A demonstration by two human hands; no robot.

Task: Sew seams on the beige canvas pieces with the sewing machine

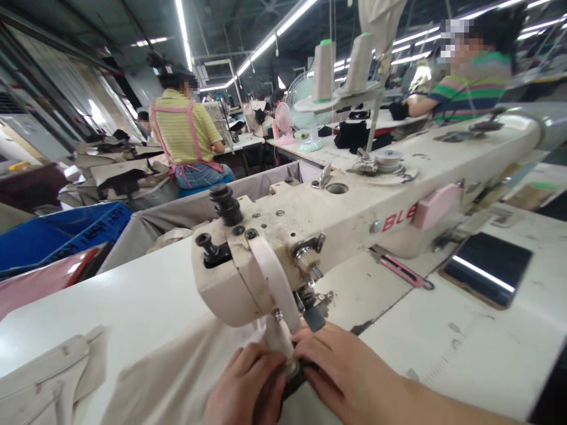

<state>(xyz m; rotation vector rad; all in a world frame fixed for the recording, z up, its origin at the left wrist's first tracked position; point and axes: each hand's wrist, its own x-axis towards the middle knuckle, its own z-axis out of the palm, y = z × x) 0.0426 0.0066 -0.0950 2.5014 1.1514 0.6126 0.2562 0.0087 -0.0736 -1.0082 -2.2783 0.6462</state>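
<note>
A cream sewing machine [266, 260] stands on a white table, its head directly above my hands. Beige fabric [159, 372] lies under the needle area and spreads to the left. My left hand [248, 383] has its fingers curled and pressed onto the cloth just in front of the needle area. Close beside it, my right hand [336, 366] pinches at the work from the right, fingertips near the presser foot. A dark strip shows between the hands; its kind is unclear. The needle itself is hidden.
A pink box cutter [401, 268] and a dark phone [489, 268] lie right of the machine. Beige cut pieces [53, 378] are at left, near a blue bin [66, 233]. Thread cones [323, 71] stand behind. Two co-workers sit further back, one in a yellow shirt [181, 124].
</note>
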